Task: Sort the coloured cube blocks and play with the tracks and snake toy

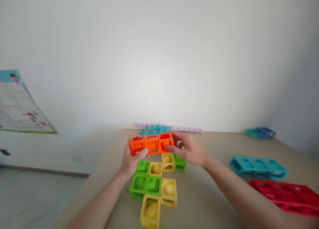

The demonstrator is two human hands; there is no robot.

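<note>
A row of three joined orange cube blocks (152,145) is held up between both hands above the table. My left hand (131,156) grips its left end, thumb across the front. At the right end, my right hand (187,147) is closed on the row, its thumb against the front face. Below them on the table lie green cube blocks (140,182) and yellow cube blocks (150,211), set edge to edge in a stepped shape. Rounded forms show inside several of their openings.
To the right lie a teal row of blocks (258,168) and a red row of blocks (286,195). Behind my hands are clear blue pieces (157,129) and a lilac patterned strip (186,128) by the wall. A dark blue container (266,132) sits at the far right.
</note>
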